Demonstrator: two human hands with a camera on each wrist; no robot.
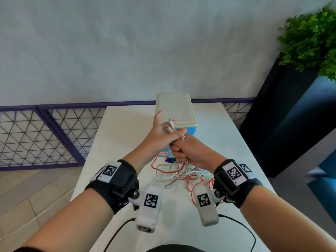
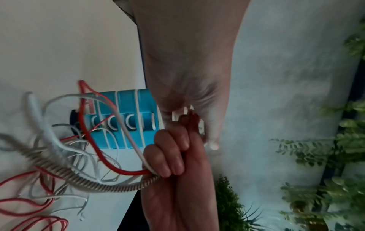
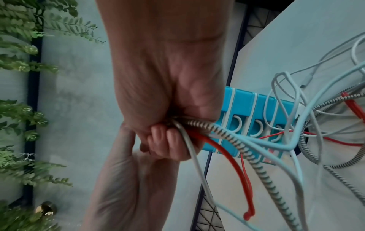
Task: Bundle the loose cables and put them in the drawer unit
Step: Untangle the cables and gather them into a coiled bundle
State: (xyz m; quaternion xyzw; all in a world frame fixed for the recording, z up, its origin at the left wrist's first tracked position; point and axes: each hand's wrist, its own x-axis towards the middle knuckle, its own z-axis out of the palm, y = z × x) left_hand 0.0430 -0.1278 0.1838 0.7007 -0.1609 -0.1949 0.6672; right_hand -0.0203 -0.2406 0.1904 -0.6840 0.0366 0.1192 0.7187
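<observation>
Nearest the camera, the loose cables (image 1: 183,176) sprawl across the white tabletop (image 1: 125,135): red ones, white ones and 1 braided cable (image 1: 179,177), all tangled. Just past that, the right hand (image 1: 187,151) has its fingers (image 3: 168,140) curled tight around the gathered ends, fist-style. The left hand (image 1: 161,131) is right up against it, thumb pinching a plug end of the cables with the other fingers spread loosely. Behind both hands sits the blue drawer unit (image 1: 177,113), drawers apparently shut. Best bet for this step: keep the right fist locked as the anchor, and let the left hand feed the slack in even loops so the braided one doesn't snag the thin red strands.
</observation>
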